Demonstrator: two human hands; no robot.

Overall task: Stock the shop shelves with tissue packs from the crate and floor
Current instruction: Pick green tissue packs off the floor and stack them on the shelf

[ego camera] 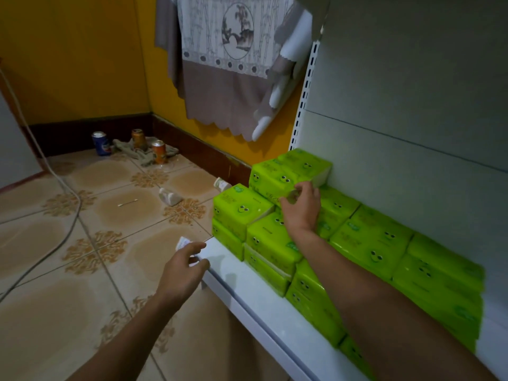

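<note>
Several bright green tissue packs (371, 237) with cartoon eyes are stacked in rows on the white shelf (247, 292). On top of the stack at its far end lies one pack (270, 177), with another pack (305, 162) behind it. My right hand (301, 206) reaches over the stack, and its curled fingers touch the near side of that top pack. My left hand (182, 266) hovers at the shelf's left corner, fingers relaxed and holding nothing.
The tiled floor (82, 243) holds three drink cans (159, 151) on a rag in the corner, small crumpled wrappers (169, 196) and a cable (55, 171). A patterned cloth (220, 64) hangs on the yellow wall. The shelf's grey back panel (412, 119) rises at right.
</note>
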